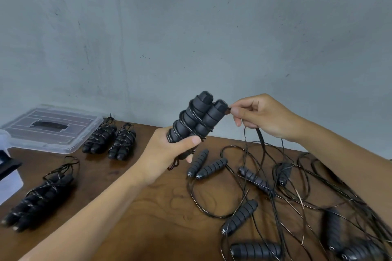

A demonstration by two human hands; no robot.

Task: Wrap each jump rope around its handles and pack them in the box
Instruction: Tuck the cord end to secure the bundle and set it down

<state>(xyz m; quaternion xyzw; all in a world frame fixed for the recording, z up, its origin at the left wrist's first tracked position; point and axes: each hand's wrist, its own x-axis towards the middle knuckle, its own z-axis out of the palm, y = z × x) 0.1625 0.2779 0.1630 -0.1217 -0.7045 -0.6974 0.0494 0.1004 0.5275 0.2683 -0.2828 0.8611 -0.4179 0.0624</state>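
My left hand [169, 154] grips the lower end of two black ribbed jump rope handles [198, 118] held side by side and tilted up, with thin black rope coiled round them. Just right of the handle tops, my right hand [261, 116] pinches the rope [245, 140], which hangs down from it to the table. Three wrapped jump ropes lie on the left: two side by side [99, 137] [122, 144] near the box lid and one [40, 199] nearer me. A clear plastic box lid [53, 127] lies at the back left.
Several unwrapped black handles, among them a pair [203, 166] and singles [239, 217] [255, 250], lie in a tangle of thin black rope [301, 193] on the right of the brown wooden table [148, 214]. A grey concrete wall [191, 38] stands behind. White and dark items [8, 167] sit at the left edge.
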